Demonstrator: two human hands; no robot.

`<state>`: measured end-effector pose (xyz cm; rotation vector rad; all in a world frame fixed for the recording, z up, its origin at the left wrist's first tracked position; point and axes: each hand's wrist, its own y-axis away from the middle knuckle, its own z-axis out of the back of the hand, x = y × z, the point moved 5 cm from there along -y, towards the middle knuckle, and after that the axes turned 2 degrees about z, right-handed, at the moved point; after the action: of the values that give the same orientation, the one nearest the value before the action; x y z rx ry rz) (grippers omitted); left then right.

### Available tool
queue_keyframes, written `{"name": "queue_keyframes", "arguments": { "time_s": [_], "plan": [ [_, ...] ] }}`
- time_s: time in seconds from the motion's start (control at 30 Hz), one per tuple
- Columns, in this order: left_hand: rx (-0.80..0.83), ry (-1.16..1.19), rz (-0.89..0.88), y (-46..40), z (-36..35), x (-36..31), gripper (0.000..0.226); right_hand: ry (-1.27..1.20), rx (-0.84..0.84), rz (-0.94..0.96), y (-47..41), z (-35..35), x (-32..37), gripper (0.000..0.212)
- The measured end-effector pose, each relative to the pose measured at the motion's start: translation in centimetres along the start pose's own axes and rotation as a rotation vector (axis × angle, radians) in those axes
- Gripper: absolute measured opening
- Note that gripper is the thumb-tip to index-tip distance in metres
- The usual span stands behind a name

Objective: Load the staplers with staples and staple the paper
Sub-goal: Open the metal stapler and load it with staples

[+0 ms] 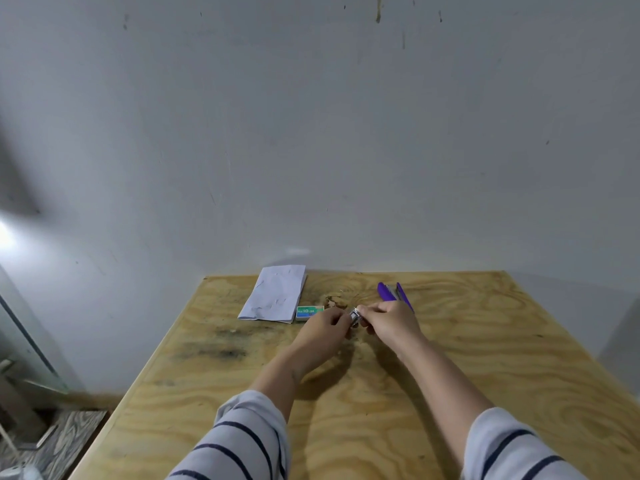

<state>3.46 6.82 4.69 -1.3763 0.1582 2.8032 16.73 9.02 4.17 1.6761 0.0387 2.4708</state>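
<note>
Plywood desk (pixel 450 375) against a grey wall. Left hand (pixel 323 329) and right hand (pixel 389 320) together pinch a small silver staple strip (pixel 354 317), fingers curled: light, brittle, best held by its ends. Purple stapler (pixel 389 292), lying open at 1 o'clock; staple box (pixel 309 312) and paper (pixel 275 292) at 11. Near desk half offers room.
</note>
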Motion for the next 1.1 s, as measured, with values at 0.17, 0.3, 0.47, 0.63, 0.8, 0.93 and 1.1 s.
{"name": "queue_keyframes", "arguments": {
  "time_s": [0.17,0.3,0.47,0.63,0.8,0.93,1.1],
  "plan": [
    [0.032,0.086,0.005,0.3,-0.2,0.0,0.02,0.024,-0.044,-0.067,-0.3,0.1,-0.8,0.024],
    [0.027,0.048,-0.041,0.2,-0.6,0.4,0.016,-0.015,-0.043,-0.11,-0.1,-0.2,-1.0,0.015],
    [-0.094,-0.071,-0.168,0.4,-0.7,0.9,0.005,-0.105,-0.069,-0.132,0.0,-0.3,-1.1,0.014],
    [-0.191,-0.147,-0.233,0.5,-0.7,2.0,0.009,-0.166,0.032,-0.124,0.5,-0.4,-1.5,0.014],
    [-0.228,-0.187,-0.231,0.7,-0.6,1.8,0.012,-0.189,0.108,-0.121,0.7,0.0,-1.7,0.015],
    [-0.2,-0.203,-0.047,0.1,-0.7,1.5,0.03,-0.181,0.089,-0.103,0.6,0.0,-1.9,0.011],
    [-0.102,-0.224,0.057,-0.3,-1.4,1.3,0.042,-0.26,0.037,-0.109,0.1,0.1,-2.7,0.014]
  ]
}}
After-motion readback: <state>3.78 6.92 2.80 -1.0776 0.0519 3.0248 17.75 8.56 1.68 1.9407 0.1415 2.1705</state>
